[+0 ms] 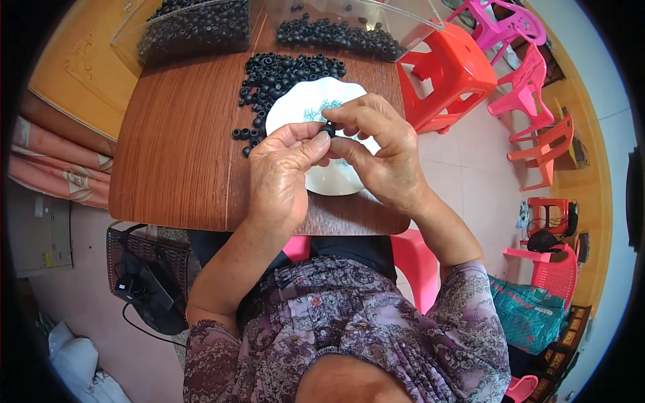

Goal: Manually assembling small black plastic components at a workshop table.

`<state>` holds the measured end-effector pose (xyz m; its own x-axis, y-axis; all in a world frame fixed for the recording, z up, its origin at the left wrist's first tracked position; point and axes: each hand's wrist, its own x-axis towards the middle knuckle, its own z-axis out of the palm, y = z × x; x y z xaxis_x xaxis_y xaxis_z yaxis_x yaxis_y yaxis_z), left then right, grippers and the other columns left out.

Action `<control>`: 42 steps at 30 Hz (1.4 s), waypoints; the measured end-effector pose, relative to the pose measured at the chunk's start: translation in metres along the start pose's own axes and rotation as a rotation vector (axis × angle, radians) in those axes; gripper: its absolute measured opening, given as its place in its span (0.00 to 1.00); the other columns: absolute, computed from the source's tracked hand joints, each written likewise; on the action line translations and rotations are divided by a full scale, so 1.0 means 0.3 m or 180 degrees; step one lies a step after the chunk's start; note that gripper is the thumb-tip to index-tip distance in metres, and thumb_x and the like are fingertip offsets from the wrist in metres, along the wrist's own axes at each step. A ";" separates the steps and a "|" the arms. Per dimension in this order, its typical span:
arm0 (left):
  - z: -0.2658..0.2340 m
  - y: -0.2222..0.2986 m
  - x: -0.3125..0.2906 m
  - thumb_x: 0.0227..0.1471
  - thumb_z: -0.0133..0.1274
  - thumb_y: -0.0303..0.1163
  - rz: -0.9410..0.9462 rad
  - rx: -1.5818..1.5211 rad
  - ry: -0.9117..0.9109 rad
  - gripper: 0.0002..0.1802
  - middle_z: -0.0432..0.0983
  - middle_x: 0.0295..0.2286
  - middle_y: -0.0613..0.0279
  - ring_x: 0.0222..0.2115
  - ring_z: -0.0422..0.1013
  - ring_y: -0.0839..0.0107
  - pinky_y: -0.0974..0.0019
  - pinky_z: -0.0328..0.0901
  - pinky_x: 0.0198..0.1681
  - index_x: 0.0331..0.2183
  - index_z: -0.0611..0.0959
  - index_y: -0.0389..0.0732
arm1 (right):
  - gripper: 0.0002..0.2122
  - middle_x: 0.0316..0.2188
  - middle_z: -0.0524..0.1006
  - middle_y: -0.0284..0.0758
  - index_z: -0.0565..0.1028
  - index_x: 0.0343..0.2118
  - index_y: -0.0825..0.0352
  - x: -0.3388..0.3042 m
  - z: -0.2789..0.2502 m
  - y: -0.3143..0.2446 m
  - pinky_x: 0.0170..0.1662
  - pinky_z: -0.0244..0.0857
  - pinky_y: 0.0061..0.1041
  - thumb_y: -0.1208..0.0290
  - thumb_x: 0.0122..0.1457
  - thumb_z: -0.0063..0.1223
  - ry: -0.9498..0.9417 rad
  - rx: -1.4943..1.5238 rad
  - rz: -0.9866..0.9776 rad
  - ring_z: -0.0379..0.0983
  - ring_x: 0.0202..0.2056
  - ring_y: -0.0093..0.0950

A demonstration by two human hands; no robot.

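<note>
A small black rounded piece [328,129] is pinched between both hands above a white scalloped plate [330,180]. My left hand [285,164] grips it with thumb and forefinger. From the other side, my right hand [383,144] closes its thumb and fingers on the same piece. The fingers cover most of it, so its exact kind cannot be made out. Blue-green decoration shows on the plate's middle. Beyond and left of the plate, many similar black bead-like pieces with holes [289,70] lie heaped on the wooden table [178,148].
Two clear bins of black pieces, a left bin [195,33] and a right bin [336,39], stand at the table's far edge. A red stool [457,70] is close on the right, with pink chairs [527,87] beyond. A dark woven basket [151,275] sits low at left.
</note>
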<state>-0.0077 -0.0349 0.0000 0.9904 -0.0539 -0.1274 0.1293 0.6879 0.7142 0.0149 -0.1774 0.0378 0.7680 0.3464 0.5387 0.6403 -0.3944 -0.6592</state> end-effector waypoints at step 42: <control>-0.019 0.045 0.001 0.39 0.58 0.19 0.0299 0.0507 -0.0043 0.06 0.77 0.25 0.61 0.26 0.72 0.76 0.76 0.65 0.34 0.27 0.81 0.32 | 0.15 0.24 0.69 0.35 0.73 0.31 0.68 -0.009 0.053 -0.028 0.29 0.59 0.31 0.75 0.37 0.60 0.0393 -0.1302 -0.1143 0.65 0.26 0.32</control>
<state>-0.0061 -0.0216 0.0056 0.9989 -0.0053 -0.0466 0.0414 0.5671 0.8226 0.0071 -0.1614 0.0335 0.4809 0.4273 0.7656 0.7972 -0.5766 -0.1789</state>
